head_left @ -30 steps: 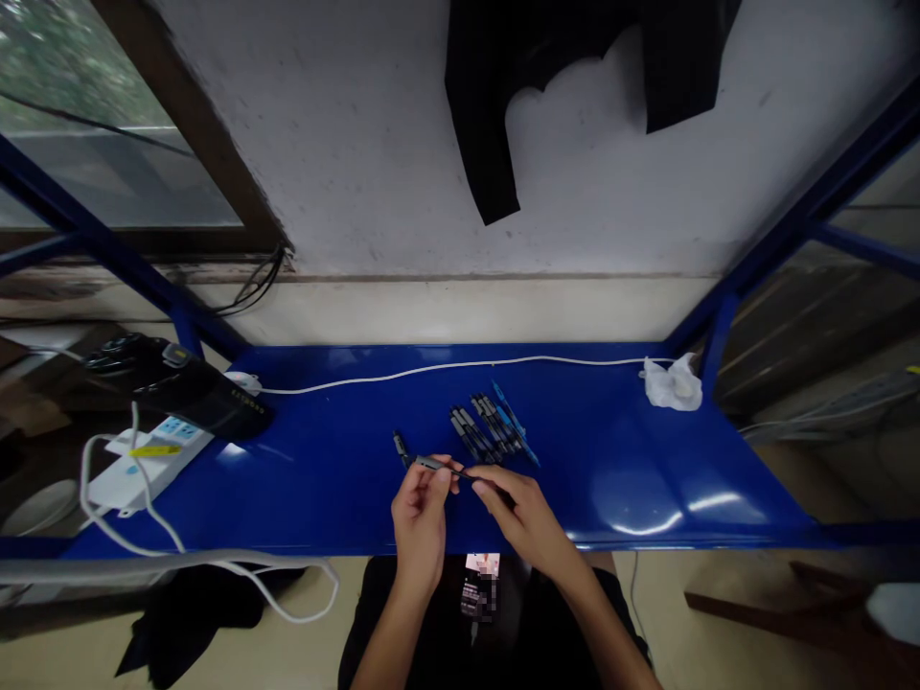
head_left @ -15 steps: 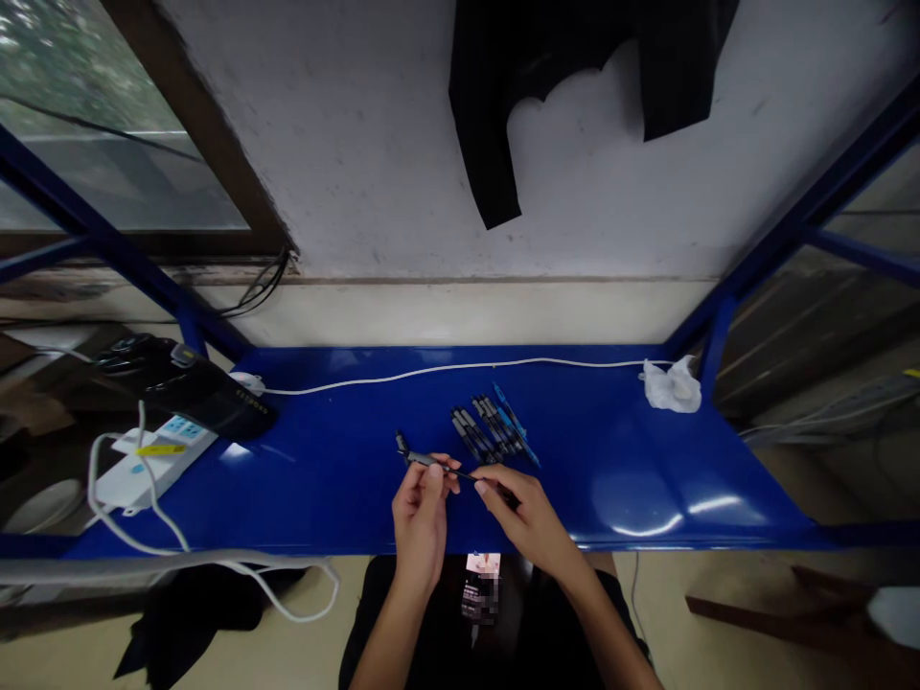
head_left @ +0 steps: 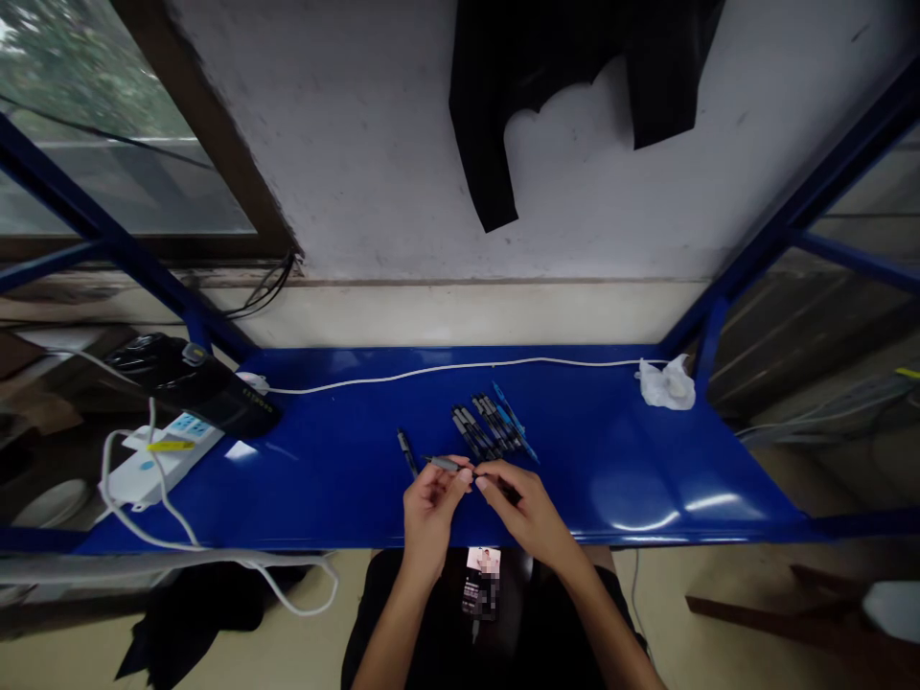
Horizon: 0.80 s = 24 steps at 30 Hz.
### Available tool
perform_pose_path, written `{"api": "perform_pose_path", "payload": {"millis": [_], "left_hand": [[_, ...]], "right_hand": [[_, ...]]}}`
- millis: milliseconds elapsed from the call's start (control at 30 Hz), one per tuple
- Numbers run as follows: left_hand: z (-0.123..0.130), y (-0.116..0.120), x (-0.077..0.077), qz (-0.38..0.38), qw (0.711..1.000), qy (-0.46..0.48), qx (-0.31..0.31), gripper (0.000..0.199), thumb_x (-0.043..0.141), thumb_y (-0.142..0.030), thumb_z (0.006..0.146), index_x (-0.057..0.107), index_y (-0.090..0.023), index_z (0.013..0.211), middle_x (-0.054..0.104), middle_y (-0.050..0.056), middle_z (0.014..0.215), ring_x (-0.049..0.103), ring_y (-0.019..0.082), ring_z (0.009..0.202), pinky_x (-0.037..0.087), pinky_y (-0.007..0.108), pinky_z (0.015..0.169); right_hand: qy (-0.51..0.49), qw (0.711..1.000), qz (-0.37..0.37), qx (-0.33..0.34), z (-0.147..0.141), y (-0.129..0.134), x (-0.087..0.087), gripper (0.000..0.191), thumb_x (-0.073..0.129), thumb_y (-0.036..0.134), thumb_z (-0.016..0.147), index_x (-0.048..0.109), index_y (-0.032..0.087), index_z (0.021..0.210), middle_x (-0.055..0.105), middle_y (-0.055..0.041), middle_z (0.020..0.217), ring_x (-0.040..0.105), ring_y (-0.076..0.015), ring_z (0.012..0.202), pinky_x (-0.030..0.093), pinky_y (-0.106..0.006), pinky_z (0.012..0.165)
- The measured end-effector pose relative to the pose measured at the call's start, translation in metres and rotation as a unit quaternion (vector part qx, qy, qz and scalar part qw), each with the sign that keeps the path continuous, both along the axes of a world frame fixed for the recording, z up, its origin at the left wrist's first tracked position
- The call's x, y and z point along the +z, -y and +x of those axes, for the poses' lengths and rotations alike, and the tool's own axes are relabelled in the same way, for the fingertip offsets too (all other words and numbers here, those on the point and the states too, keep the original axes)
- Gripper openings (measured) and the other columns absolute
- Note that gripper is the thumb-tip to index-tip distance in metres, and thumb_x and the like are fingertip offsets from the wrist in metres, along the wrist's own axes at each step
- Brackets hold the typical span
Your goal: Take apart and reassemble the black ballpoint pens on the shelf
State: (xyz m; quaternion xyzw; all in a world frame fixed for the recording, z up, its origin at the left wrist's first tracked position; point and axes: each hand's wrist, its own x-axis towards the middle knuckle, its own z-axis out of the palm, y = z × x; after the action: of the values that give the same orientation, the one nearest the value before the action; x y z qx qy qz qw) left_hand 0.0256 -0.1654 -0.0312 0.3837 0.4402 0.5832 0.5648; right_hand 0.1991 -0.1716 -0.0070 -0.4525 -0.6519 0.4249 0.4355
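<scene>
My left hand (head_left: 429,513) is closed around a grey pen barrel (head_left: 446,464), its dark tip pointing left. My right hand (head_left: 530,508) pinches a thin dark pen part at the barrel's right end; the fingers hide most of it. Both sets of fingertips nearly meet above the front of the blue table. A separate dark pen (head_left: 405,448) lies just beyond my left hand. Past my right hand, several grey and black pens (head_left: 471,429) lie side by side in a slanted row, with blue pens (head_left: 512,418) at its right end.
A white cable (head_left: 402,375) crosses the back of the blue table (head_left: 610,450). At left are a black bag-like object (head_left: 208,388) and a white power strip (head_left: 162,465). Crumpled white plastic (head_left: 667,382) sits at right. A lit phone (head_left: 481,583) rests below the table edge.
My hands have drawn closer together, and the thin dark rod between them is now mostly covered. My left hand has shifted right, leaving the loose pen more in view.
</scene>
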Motion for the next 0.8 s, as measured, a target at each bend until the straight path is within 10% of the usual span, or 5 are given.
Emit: {"api": "perform_pose_path", "payload": {"millis": [300,800], "left_hand": [[-0.003,-0.01,0.004,-0.004,0.962,0.208,0.176,0.035,0.102,-0.037,0.077,0.084,-0.017,0.099,0.076,0.005,0.105,0.07,0.011,0.088,0.06,0.02,0.083],[0.0,-0.002,-0.002,0.011,0.995,0.047,0.085,0.033,0.095,-0.041,0.086,0.082,-0.019,0.107,0.078,0.004,0.1,0.072,0.012,0.084,0.058,0.022,0.085]], "right_hand": [[0.004,0.999,-0.017,-0.03,0.0,-0.001,-0.001,0.03,0.065,0.052,0.109,0.079,0.026,0.114,0.072,-0.0016,0.093,0.064,-0.0178,0.083,0.048,-0.031,0.079],[-0.013,0.998,-0.053,-0.027,0.0,-0.001,-0.01,0.029,0.07,0.053,0.106,0.074,0.025,0.11,0.064,0.003,0.081,0.059,-0.015,0.073,0.043,-0.029,0.071]]}}
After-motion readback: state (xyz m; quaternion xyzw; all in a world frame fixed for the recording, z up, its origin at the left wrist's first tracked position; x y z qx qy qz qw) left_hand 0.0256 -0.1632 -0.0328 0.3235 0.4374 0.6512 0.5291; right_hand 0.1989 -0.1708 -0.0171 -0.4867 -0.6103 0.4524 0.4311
